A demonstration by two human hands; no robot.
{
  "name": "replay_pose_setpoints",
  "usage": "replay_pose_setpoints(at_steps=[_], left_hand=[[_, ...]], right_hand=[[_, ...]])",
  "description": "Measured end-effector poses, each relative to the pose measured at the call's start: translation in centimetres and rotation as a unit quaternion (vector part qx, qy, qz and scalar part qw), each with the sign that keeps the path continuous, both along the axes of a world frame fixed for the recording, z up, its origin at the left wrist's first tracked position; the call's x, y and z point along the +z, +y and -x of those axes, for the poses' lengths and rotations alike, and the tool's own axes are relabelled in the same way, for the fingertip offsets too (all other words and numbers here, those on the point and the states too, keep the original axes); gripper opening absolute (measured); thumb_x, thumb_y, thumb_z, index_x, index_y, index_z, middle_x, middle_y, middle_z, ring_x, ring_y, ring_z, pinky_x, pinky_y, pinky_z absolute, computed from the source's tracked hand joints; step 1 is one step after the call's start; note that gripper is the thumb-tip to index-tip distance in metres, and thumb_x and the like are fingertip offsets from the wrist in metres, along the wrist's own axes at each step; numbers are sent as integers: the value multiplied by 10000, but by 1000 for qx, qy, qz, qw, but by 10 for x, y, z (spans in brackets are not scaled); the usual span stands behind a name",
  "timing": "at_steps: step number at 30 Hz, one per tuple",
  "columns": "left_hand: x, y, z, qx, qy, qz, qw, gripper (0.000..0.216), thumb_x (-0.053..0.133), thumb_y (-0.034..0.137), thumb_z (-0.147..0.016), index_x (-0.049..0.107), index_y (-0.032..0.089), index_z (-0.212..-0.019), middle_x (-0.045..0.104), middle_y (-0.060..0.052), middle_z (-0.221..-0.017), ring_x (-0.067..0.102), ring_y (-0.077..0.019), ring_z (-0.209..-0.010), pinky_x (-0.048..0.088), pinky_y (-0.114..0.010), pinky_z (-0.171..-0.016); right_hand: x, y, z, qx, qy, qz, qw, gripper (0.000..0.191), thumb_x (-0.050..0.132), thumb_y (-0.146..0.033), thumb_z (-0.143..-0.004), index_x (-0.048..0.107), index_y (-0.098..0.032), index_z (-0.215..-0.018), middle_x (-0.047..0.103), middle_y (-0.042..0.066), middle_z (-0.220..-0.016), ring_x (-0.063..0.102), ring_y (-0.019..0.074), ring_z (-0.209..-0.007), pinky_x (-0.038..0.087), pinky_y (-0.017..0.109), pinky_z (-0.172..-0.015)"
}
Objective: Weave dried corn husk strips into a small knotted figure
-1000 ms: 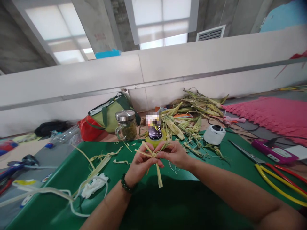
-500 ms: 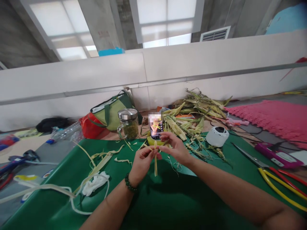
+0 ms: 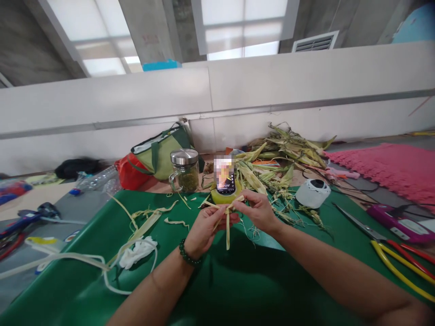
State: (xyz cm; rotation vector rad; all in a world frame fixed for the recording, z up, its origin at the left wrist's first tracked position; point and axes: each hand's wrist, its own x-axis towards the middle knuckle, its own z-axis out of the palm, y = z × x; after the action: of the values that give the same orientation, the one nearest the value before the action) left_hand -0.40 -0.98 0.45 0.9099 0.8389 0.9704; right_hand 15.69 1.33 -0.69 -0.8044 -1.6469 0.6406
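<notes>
Strips of pale yellow corn husk (image 3: 228,233) cross each other between my two hands, with one strip hanging straight down. My left hand (image 3: 205,226) pinches the crossing from the left and wears a dark green bead bracelet above it. On the right, my right hand (image 3: 256,209) grips a strip end between thumb and fingers, close to the crossing. Just beyond the hands a lit phone (image 3: 224,179) leans upright on a yellow-green roll (image 3: 220,196). What the curled fingers cover is hidden.
A green mat (image 3: 272,280) lies under my arms. Around it are loose husk strips (image 3: 146,228), a white glove (image 3: 138,251), a lidded glass mug (image 3: 186,174), a husk pile (image 3: 288,149), a white roll (image 3: 312,194), long scissors (image 3: 380,240) and a purple glue gun (image 3: 401,222).
My right hand has closed its fingers on a husk strip, which now points up and right. The phone's picture has changed. The whole view has shifted slightly.
</notes>
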Motion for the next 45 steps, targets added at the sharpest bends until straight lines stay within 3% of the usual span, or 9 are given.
replay_pose_setpoints(at_steps=[5, 12, 18, 25, 28, 33, 37, 40, 45], left_hand=[[-1, 1, 3, -66, 5, 14, 998, 392, 812, 414, -603, 682, 129, -839, 739, -74, -722, 698, -177, -696, 526, -242, -649], [-6, 3, -1, 56, -14, -36, 998, 394, 831, 421, -559, 637, 141, -754, 726, -35, -693, 693, -173, -681, 520, -252, -659], [-5, 3, 4, -20, 33, -16, 999, 496, 794, 470, -593, 701, 126, -939, 742, -92, -725, 687, -195, -727, 493, -244, -631], [-10, 13, 6, 57, 58, -66, 995, 443, 793, 497, -556, 728, 103, -748, 718, -83, -635, 677, -206, -678, 509, -292, -692], [-10, 16, 8, 56, 84, -77, 992, 419, 780, 491, -574, 724, 113, -744, 707, -67, -625, 671, -203, -658, 506, -289, -664], [-8, 12, 3, 25, 195, -175, 965, 303, 735, 442, -650, 712, 141, -637, 686, -32, -613, 624, -180, -597, 456, -252, -569], [-9, 8, 3, -2, 233, -222, 947, 280, 708, 405, -691, 715, 143, -592, 670, -39, -571, 595, -178, -589, 433, -245, -556], [-10, 10, 9, -22, 227, -212, 950, 261, 698, 394, -702, 730, 144, -632, 671, -44, -590, 625, -199, -626, 449, -254, -574], [-8, 15, 16, -23, 235, -216, 947, 242, 664, 370, -719, 729, 140, -680, 690, -58, -642, 632, -204, -636, 452, -273, -608]], right_hand=[[1, 0, 2, 42, -6, 39, 998, 204, 600, -249, -769, 594, -176, -579, 570, -12, -583, 509, 119, -581, 408, 250, -589], [0, 1, -2, 27, 12, 15, 999, 245, 605, -250, -775, 569, -176, -545, 481, -28, -564, 442, 110, -558, 361, 244, -544], [-2, 7, -6, 17, -21, 9, 1000, 268, 584, -263, -794, 563, -173, -543, 474, -27, -564, 435, 106, -565, 354, 240, -554], [3, 2, -12, 21, -89, -8, 996, 300, 593, -279, -780, 563, -160, -506, 446, -16, -547, 425, 105, -535, 321, 237, -504], [3, 11, -15, 68, -125, 52, 988, 310, 606, -335, -772, 581, -154, -522, 470, -19, -524, 429, 100, -518, 327, 227, -493], [2, 16, -14, 121, -99, 161, 974, 239, 668, -390, -725, 678, -162, -796, 629, 5, -648, 533, 116, -538, 401, 217, -483], [3, 5, -10, 107, -136, 131, 976, 237, 646, -348, -769, 645, -168, -615, 596, -6, -526, 514, 103, -461, 387, 208, -441], [6, 1, -13, 75, -170, 104, 977, 215, 621, -304, -788, 646, -168, -624, 589, -8, -515, 511, 102, -449, 378, 208, -437], [9, 6, -22, 102, -185, 143, 967, 233, 592, -329, -800, 620, -162, -640, 574, -12, -512, 501, 100, -424, 390, 210, -423]])
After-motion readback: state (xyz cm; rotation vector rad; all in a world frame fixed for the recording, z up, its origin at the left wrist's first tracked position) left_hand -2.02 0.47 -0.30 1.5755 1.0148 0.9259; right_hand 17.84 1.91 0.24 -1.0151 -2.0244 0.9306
